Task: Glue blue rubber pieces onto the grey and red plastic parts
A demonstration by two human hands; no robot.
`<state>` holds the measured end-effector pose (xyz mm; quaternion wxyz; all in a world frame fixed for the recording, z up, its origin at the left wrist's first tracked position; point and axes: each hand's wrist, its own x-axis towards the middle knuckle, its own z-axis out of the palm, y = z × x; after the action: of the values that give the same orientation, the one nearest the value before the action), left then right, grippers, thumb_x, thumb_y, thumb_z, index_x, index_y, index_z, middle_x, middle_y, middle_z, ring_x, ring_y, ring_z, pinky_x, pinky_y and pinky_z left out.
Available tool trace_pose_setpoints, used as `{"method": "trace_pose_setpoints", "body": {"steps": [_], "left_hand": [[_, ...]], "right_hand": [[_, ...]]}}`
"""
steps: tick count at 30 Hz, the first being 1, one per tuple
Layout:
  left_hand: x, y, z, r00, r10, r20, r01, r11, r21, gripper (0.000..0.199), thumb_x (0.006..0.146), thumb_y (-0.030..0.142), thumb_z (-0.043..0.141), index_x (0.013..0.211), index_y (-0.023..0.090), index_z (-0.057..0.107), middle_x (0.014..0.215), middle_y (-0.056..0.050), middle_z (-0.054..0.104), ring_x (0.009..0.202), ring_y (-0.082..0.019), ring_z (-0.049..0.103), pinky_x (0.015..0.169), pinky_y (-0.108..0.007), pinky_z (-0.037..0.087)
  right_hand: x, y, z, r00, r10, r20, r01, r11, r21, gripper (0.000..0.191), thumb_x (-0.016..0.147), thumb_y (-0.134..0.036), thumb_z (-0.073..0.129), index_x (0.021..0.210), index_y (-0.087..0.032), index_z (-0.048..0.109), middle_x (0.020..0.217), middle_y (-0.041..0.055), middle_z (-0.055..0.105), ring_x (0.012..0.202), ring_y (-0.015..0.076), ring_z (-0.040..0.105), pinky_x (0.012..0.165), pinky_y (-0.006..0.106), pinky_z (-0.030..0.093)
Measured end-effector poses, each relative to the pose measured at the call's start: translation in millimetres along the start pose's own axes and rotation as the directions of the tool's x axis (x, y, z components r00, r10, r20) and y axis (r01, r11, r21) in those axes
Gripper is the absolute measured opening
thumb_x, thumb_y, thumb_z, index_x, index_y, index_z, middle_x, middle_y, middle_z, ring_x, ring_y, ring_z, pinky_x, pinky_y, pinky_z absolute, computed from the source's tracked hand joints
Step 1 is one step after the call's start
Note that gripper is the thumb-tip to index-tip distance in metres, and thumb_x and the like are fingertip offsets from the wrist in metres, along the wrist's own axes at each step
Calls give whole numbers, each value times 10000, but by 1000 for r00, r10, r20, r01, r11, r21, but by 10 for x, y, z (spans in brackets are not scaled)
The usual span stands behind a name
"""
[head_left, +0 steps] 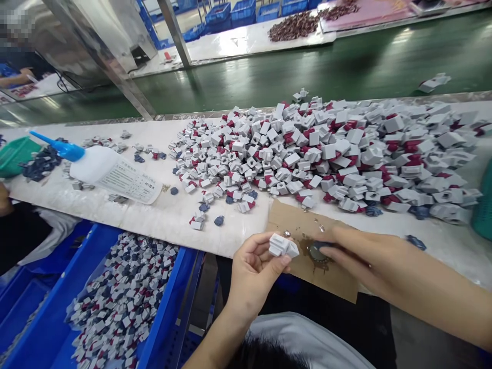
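Observation:
My left hand (pixel 255 266) pinches a light grey plastic piece (pixel 282 246) between thumb and fingers, just over the bench edge. To its right, my right hand (pixel 351 251) is closed on a small dark blue plastic piece (pixel 323 247), held low at a small round dish (pixel 318 253). That dish sits on a wet-stained brown cardboard sheet (pixel 340 279) with shiny drops on it. Behind both hands spreads a large heap of grey and dark red plastic pieces (pixel 315 148). A few loose dark blue pieces (pixel 219 220) lie left of the cardboard.
A white glue bottle (pixel 115 174) with a blue nozzle lies on the bench at left. Below it stands a blue bin (pixel 161 307) full of similar pieces. A green conveyor belt (pixel 238 82) runs behind the heap. Another person's arm (pixel 17 79) shows at far left.

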<state>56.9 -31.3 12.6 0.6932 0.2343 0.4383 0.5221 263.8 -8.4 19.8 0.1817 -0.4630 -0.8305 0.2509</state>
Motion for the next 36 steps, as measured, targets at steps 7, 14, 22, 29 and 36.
{"method": "trace_pose_setpoints", "body": {"steps": [7,14,22,29,36], "left_hand": [[-51,-24,50,997,41,70,-41,999,-6,234,704,141,813,912,194,720,880,-15,781,689,-91,695,609,-156,578],[-82,11,37,994,61,91,-78,977,199,231,723,181,802,931,192,703,871,-17,772,765,-120,714,682,-170,568],[-71,-59,-5,964,-57,260,-34,942,333,246,791,302,693,941,200,527,756,-14,641,593,-118,581,532,-223,464],[46,-35,120,893,137,429,-360,790,496,130,767,310,538,796,230,440,628,16,455,566,-146,395,573,-301,340],[98,-218,221,829,435,350,-558,619,553,529,926,626,274,768,209,559,735,-69,552,757,-235,527,728,-357,419]], "right_hand": [[119,-346,-172,998,39,-45,-22,943,332,181,947,-329,494,936,-218,637,738,10,680,566,122,619,445,184,456],[191,-358,-179,999,-26,45,7,930,366,183,923,-301,500,790,-221,597,696,-5,654,544,119,587,471,217,427],[269,-242,-238,978,71,197,-174,798,577,348,904,-549,542,865,-229,673,596,1,601,502,129,527,443,229,396],[618,-513,22,884,421,202,-365,353,862,614,788,-782,495,834,-189,648,857,72,710,812,192,677,717,269,553],[692,-695,102,825,399,401,-486,136,863,741,777,-856,384,638,-161,599,611,81,664,598,163,647,614,252,529]]}}
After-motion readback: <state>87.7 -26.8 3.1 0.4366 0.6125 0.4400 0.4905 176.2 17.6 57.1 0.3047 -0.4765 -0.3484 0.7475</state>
